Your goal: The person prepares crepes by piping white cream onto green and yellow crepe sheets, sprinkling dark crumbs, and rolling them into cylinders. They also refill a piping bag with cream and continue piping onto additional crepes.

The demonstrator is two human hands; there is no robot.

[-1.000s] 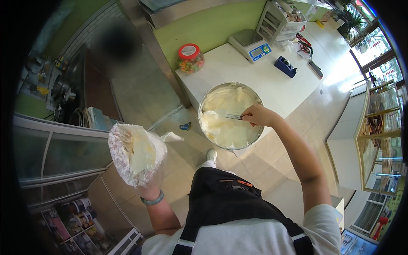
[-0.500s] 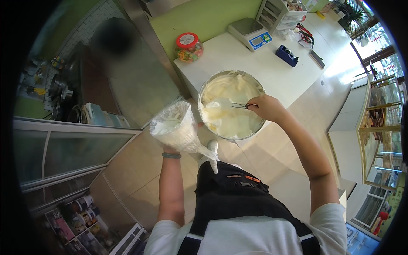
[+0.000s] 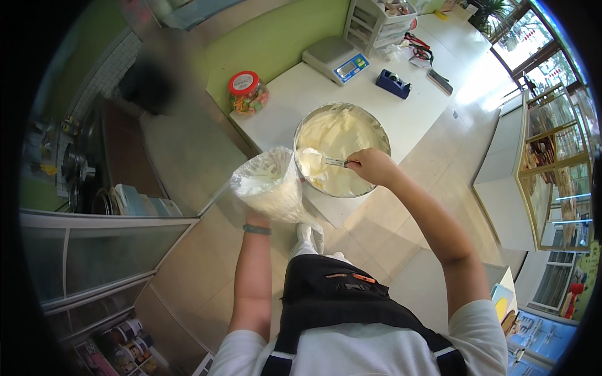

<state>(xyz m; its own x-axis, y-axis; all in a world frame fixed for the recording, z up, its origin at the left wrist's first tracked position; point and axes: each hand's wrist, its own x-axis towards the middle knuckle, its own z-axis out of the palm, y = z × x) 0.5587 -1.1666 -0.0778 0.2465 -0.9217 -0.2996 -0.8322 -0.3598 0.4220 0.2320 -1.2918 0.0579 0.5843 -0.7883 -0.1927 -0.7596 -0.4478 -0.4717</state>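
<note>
A clear plastic piping bag [image 3: 269,194] hangs from my left hand [image 3: 256,219], its wide mouth open and turned up, its tip dangling. White cream coats the inside of the bag. My fingers there are mostly hidden beneath the plastic, wrapped round it. Beside the bag, touching or nearly touching it, is a round metal bowl [image 3: 385,131] of pale cream [image 3: 342,135] at the table's corner. My right hand [image 3: 371,167] is closed on the handle of a spatula [image 3: 337,162]. A lump of cream covers its blade, near the bowl's left rim.
On the white table [image 3: 291,94] stand a red-lidded jar of candies [image 3: 248,94], a digital scale [image 3: 335,59], a blue tape dispenser [image 3: 393,84], red-handled scissors [image 3: 419,47] and a drawer unit [image 3: 376,25]. A glass display case [image 3: 552,169] is at right. A blurred dark shape [image 3: 150,78] shows upper left.
The spatula has moved left across the bowl and now carries a lump of cream. The piping bag has come closer to the bowl's rim. My view has shifted a little to the right.
</note>
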